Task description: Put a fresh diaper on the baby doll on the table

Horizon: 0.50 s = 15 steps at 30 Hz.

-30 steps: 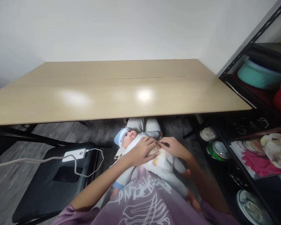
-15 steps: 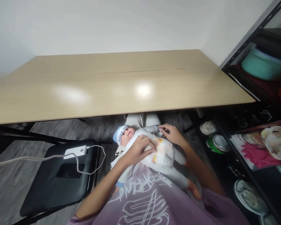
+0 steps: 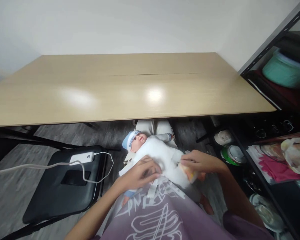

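A baby doll (image 3: 158, 154) in white clothes and a blue cap lies on my lap below the table edge, head to the left. My left hand (image 3: 139, 174) rests on the doll's lower belly with fingers curled, blurred by motion. My right hand (image 3: 199, 161) pinches a patterned white and orange cloth (image 3: 188, 173) at the doll's hip. The doll's bare feet stick out at lower right.
A long wooden table (image 3: 130, 90) spans the view ahead. A black chair (image 3: 62, 186) at left carries a white power bank (image 3: 82, 157) with a cable. A dark metal shelf (image 3: 272, 133) at right holds bowls, plates and a teal basin (image 3: 285, 71).
Both hands slid from the doll's chest and arm down to its hips. The patterned cloth that covered the belly has been pulled toward the right, leaving the white torso bare of it.
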Motion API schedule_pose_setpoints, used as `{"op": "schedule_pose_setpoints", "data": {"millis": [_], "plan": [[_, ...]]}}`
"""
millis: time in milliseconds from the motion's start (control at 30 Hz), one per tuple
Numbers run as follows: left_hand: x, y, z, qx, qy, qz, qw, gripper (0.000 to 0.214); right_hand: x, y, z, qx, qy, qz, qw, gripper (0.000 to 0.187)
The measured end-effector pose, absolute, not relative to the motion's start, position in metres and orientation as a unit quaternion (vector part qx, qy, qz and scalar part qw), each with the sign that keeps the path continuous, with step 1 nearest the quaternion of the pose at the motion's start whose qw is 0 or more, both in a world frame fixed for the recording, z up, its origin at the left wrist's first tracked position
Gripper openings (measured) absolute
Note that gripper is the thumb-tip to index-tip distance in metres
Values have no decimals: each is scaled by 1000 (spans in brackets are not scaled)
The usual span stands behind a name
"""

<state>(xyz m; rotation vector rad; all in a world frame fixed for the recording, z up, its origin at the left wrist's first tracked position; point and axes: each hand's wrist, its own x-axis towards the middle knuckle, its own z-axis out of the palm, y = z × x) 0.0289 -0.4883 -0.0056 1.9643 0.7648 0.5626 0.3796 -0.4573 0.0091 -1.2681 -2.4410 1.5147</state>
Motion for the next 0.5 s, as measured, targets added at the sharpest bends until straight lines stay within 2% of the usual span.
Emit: {"op": "schedule_pose_setpoints", "data": {"millis": [100, 200, 300, 400, 500], "plan": [[83, -447, -3, 871, 292, 171, 356, 39, 402, -470, 3, -438, -730, 523, -54, 49], [157, -405, -8, 935, 229, -16, 271, 58, 397, -488, -7, -480, -713, 508, -56, 42], [211, -386, -16, 929, 195, -192, 250, 47, 382, -509, -16, -530, -708, 465, -31, 38], [219, -388, -21, 922, 216, -207, 245, 41, 378, -529, -27, -575, -673, 465, 17, 37], [195, -398, -18, 929, 266, -116, 231, 52, 382, -540, -44, -595, -638, 485, 58, 41]]}}
